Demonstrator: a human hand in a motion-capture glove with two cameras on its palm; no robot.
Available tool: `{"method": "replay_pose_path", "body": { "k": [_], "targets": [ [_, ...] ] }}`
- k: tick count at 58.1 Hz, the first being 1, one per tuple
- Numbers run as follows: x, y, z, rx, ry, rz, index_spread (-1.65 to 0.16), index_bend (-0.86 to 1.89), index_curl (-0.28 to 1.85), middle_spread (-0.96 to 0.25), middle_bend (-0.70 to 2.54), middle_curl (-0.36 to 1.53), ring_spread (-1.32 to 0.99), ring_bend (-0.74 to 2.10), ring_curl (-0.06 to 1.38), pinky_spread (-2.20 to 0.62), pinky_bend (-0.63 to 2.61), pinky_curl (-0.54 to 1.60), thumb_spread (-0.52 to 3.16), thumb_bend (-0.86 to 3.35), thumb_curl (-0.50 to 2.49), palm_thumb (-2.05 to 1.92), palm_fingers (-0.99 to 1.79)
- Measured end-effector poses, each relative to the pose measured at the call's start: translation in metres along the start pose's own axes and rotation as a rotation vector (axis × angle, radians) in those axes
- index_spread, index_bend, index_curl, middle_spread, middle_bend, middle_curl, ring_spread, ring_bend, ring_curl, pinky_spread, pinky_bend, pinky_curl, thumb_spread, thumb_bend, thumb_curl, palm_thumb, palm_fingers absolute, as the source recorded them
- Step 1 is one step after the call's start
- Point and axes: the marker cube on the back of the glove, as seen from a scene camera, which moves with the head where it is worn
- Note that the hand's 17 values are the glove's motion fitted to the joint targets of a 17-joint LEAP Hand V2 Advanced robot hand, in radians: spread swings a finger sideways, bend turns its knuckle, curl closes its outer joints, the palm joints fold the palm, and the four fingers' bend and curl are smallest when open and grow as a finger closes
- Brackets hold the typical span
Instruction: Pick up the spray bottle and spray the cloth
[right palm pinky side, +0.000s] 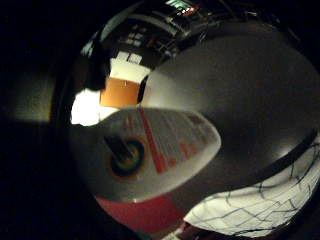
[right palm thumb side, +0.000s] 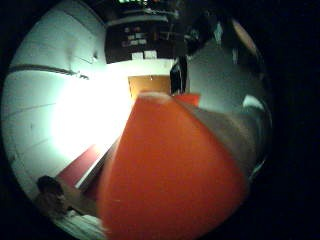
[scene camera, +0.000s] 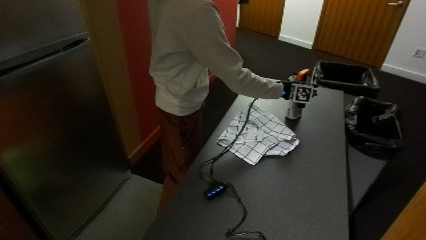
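In the outside view a person stands at a dark counter. The gloved right hand grips a spray bottle with a white body and an orange head, held upright near the counter's far end. I cannot tell whether its base touches the counter. A crumpled white checked cloth lies on the counter just short of the bottle. The bottle's printed label fills the little finger side view, with the cloth beyond it. The orange head fills the thumb side view.
Two black-lined bins stand past the counter's far right edge. A cable runs along the counter to a small box with blue lights. A steel fridge stands at the left.
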Motion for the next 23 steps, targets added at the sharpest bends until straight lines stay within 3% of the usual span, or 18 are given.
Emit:
{"method": "replay_pose_path", "body": {
  "k": [2, 6, 8, 10, 11, 18, 23],
  "targets": [
    [0.005, -0.002, -0.007, 0.024, 0.017, -0.003, -0.26, 0.06, 0.45, -0.13, 0.4, 0.45, -0.14, 0.51, 0.46, -0.06, 0.41, 0.41, 0.64, -0.09, 0.67, 0.73, 0.56],
    [0.004, 0.047, -0.018, -0.31, -0.022, -0.014, -0.3, 0.01, 0.38, -0.13, 0.48, 0.47, -0.13, 0.39, 0.42, 0.0, 0.41, 0.41, 0.73, -0.09, 0.6, 0.62, 0.35],
    [0.005, 0.058, -0.03, -0.38, -0.026, -0.025, -0.32, -0.01, 0.33, -0.12, 0.53, 0.47, -0.13, 0.34, 0.39, 0.03, 0.41, 0.4, 0.76, -0.09, 0.57, 0.58, 0.31],
    [0.006, 0.055, -0.038, -0.326, -0.02, -0.033, -0.33, 0.0, 0.3, -0.12, 0.56, 0.47, -0.13, 0.31, 0.37, 0.04, 0.42, 0.38, 0.78, -0.08, 0.54, 0.54, 0.29],
    [0.006, 0.051, -0.04, -0.279, -0.018, -0.035, -0.33, 0.04, 0.29, -0.09, 0.33, 0.4, -0.12, 0.37, 0.38, 0.05, 0.49, 0.4, 0.79, -0.08, 0.53, 0.52, 0.16],
    [0.0, 0.049, -0.076, -0.152, 0.0, -0.057, -0.36, 0.07, 0.24, -0.06, 0.27, 0.38, -0.11, 0.4, 0.36, 0.09, 0.53, 0.39, 0.83, -0.05, 0.47, 0.47, 0.13],
    [-0.008, 0.06, -0.1, -0.166, -0.01, -0.073, -0.37, 0.09, 0.22, -0.05, 0.26, 0.37, -0.1, 0.42, 0.35, 0.1, 0.54, 0.38, 0.84, -0.04, 0.44, 0.46, 0.13]
  ]
}}
